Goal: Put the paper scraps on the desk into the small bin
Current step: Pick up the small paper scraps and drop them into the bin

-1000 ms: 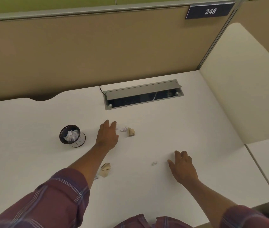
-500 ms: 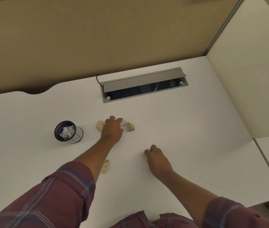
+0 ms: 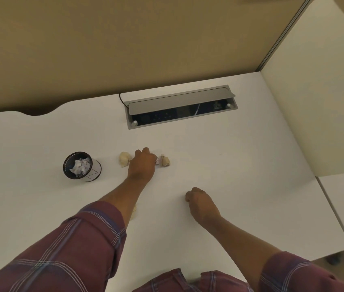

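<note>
Brightness: moderate, warm yellowish indoor light over the whole scene.
Source: cannot tell exactly; the light seems to come from above and is diffuse.
Shadows: soft and weak; a faint one lies beside the small black round bin (image 3: 78, 165) and under the left hand (image 3: 142, 164).
Glare: none on the white matte desk (image 3: 240, 165).
Sharpness: the centre is fairly clear; the plaid maroon sleeves (image 3: 61, 249) at the bottom look soft.
Distortion: wide-angle; the beige partition wall (image 3: 124, 45) and the desk edges bend near the borders.

Office cubicle: white desk (image 3: 230, 175), beige partition panels (image 3: 124, 49) across the frame's top, recessed cable box (image 3: 179, 106) upper centre.
</note>
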`<state>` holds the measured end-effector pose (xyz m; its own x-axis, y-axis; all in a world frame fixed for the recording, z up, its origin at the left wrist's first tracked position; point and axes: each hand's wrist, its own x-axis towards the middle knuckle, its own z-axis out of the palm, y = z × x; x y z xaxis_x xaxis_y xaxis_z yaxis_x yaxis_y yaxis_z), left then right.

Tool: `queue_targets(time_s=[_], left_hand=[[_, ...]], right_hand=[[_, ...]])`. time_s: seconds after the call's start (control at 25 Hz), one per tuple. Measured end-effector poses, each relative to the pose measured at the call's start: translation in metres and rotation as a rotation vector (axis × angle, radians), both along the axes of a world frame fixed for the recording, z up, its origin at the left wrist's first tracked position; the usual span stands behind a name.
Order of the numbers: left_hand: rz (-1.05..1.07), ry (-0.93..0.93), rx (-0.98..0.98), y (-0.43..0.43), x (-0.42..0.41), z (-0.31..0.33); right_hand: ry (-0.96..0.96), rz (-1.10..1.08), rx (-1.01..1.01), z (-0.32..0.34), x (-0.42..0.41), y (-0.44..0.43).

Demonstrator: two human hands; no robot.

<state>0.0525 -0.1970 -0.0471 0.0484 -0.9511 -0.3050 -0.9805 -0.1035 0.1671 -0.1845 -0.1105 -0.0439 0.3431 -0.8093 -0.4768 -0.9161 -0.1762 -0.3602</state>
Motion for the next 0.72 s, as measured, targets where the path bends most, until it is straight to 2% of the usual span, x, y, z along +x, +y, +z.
queue_targets(time_s=[0.2,0.32,0.44,0.6,0.72], left_hand=[[0.157,0.248,-0.016,0.023,0.017,0.001],[0.198,0.389,-0.045,0.051,0.026,0.006],[0.223,0.405,-0.09,0.082,0.036,0.013],[0.22,0.376,-0.132,0.117,0.058,0.024],[0.236,0.366,-0.194,0.141,0.08,0.033]], right_hand=[[-0.049,-0.292,0.029,0.003,-0.001,-0.004],[-0.3,-0.621,0.127,0.019,0.005,-0.009],[-0.575,-0.901,0.197,0.036,0.018,-0.012],[-0.877,-1.028,0.295,0.054,0.053,-0.015],[-0.983,-1.009,0.328,0.071,0.088,-0.017]])
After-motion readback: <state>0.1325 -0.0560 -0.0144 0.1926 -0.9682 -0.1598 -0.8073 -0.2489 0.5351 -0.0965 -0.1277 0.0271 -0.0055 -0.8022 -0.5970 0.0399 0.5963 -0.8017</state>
